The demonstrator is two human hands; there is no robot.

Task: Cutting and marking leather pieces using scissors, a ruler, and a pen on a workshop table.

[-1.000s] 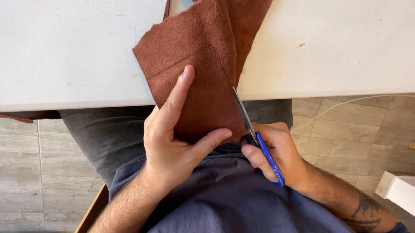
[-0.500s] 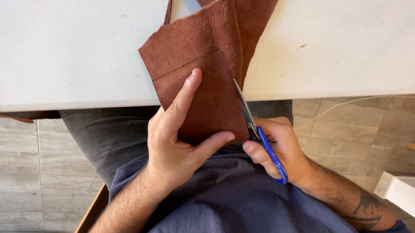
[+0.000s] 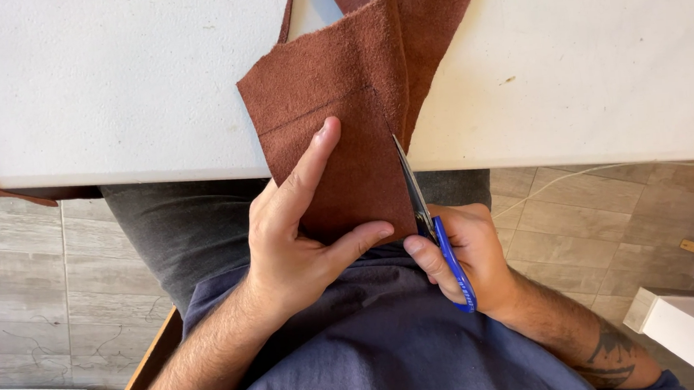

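Left hand (image 3: 302,248) pinches a soft, floppy brown suede piece (image 3: 342,137) hanging off the white bench (image 3: 107,82); right hand (image 3: 468,260) grips blue-handled scissors (image 3: 432,221) at its edge.

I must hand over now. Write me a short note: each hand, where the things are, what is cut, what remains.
Left hand: presses the brown suede piece flat at the edge of the white table.
Right hand: holds the blue-handled scissors, blades along the piece's right edge.
Done: the cut runs along the lower part of that edge.
Left: the upper part, still joined to the larger suede.
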